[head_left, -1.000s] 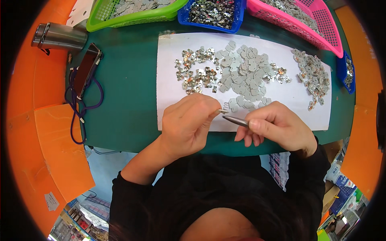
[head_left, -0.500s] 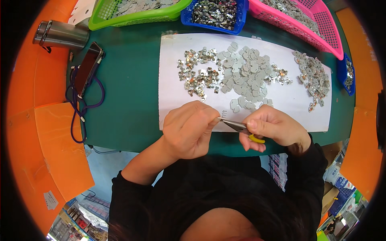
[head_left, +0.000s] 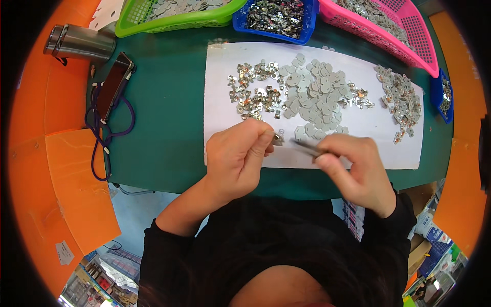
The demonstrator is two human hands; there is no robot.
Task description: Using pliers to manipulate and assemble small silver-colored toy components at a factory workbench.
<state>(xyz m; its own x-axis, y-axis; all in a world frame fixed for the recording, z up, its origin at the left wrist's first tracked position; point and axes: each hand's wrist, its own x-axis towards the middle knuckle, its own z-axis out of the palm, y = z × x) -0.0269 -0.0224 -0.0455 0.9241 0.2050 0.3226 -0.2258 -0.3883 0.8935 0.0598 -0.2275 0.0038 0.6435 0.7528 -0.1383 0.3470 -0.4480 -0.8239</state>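
Observation:
My left hand [head_left: 238,158] is closed, its thumb and forefinger pinching a small metal piece [head_left: 278,139] with a shiny part and a flat grey part. To its right, my right hand [head_left: 358,166] grips pliers [head_left: 309,148], blurred by motion, whose jaws point toward the pinched piece but stand apart from it. Both hands hover over the near part of a white sheet [head_left: 358,148]. Beyond them on the sheet lie a heap of flat grey plates [head_left: 319,94] and, left of it, many shiny metal clips [head_left: 258,100]. The handles of the pliers are mostly hidden by my right hand.
More clips [head_left: 360,97] and a pile of joined pieces [head_left: 401,97] lie farther right. Green [head_left: 179,24], blue [head_left: 273,35] and pink [head_left: 378,43] baskets of parts line the back. A small blue tray [head_left: 439,100], a phone [head_left: 113,84] with a purple cord and a steel flask [head_left: 84,43] flank the sheet.
The pliers have come away from the piece in my left hand, moving right with my right hand. My left hand has turned slightly, showing more of the piece.

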